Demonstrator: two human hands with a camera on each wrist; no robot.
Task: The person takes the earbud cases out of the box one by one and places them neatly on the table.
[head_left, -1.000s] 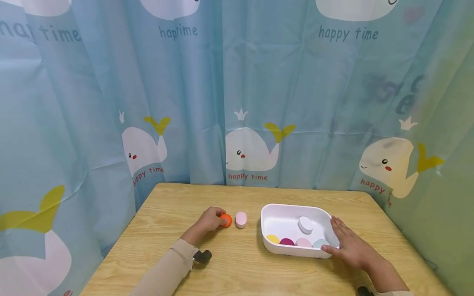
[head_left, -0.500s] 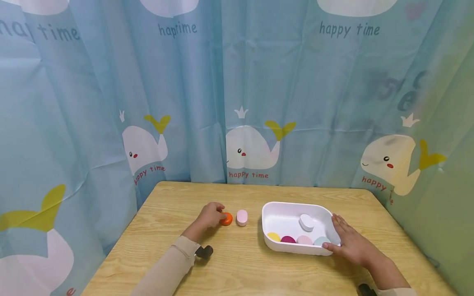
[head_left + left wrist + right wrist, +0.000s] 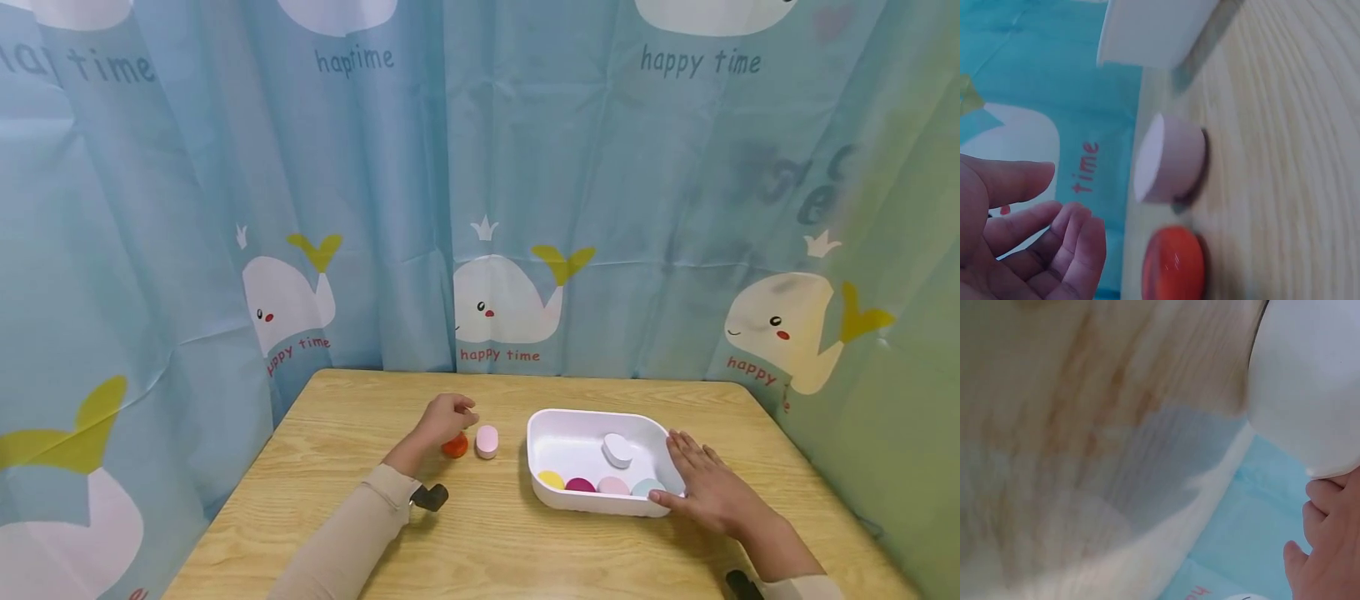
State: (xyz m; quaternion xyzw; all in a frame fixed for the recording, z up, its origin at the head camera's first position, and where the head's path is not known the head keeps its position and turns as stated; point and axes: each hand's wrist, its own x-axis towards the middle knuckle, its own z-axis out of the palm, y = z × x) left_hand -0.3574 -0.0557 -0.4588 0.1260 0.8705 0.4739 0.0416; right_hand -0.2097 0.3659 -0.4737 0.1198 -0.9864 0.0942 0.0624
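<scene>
Pink blk (image 3: 487, 442) lay on tabletop (image 3: 487, 533), just R + near of L hand (image 3: 446, 419), long axis near–far; R hand (image 3: 708, 493) farther. L fingers loosely bent, held nothing; R fingers straight agst tray (image 3: 600, 505).

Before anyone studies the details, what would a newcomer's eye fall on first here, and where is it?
Probably the bright orange piece, on the wooden table beside a pale pink block, with the left hand close by. Next, the white tray to the right, with four coloured pieces along its near wall and the right hand against its end. Behind the table hangs a blue whale-print curtain.
</scene>
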